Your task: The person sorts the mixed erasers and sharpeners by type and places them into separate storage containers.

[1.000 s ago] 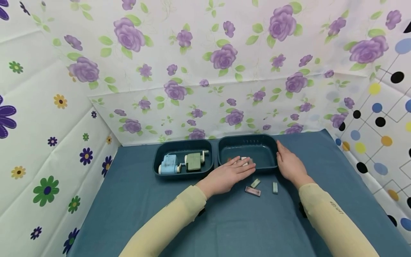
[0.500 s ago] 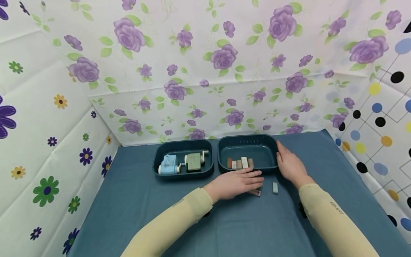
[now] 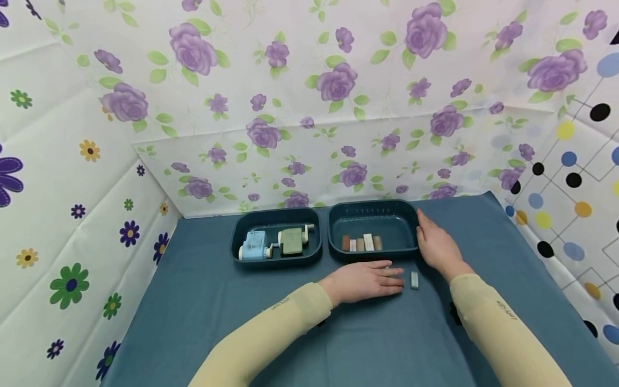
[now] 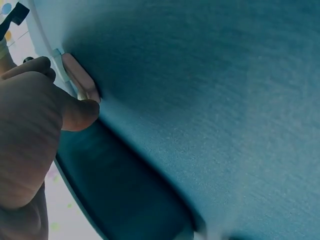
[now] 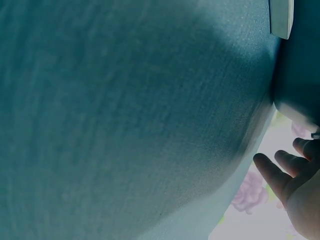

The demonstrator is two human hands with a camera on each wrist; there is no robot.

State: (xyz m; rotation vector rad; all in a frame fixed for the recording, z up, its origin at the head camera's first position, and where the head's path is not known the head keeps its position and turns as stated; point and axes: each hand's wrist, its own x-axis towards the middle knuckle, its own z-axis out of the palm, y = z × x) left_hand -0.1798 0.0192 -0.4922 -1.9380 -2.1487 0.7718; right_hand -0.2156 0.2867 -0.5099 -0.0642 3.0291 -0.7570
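Note:
My left hand (image 3: 366, 282) reaches palm-down with straight fingers just in front of the right-hand tray (image 3: 382, 256). Under it, mostly hidden from the head view, lies a pink eraser (image 4: 80, 77), with the thumb close by in the left wrist view. A pale green eraser (image 3: 414, 280) lies on the cloth just beyond the fingertips. My right hand (image 3: 437, 244) rests its extended fingers along that tray's right wall. Inside, along the front wall, stand several erasers in a row, among them a reddish one (image 3: 345, 243) and a white one (image 3: 369, 242).
The left-hand tray (image 3: 251, 216) holds a blue crank pencil sharpener (image 3: 254, 245) and a green one (image 3: 292, 241). A flowered sheet (image 3: 309, 145) rises behind both trays, and patterned sheets flank the blue-covered table (image 3: 367, 344).
My left hand has come out of the right-hand tray toward me and right, uncovering the erasers in it and covering the pink one on the cloth. My right hand keeps its place.

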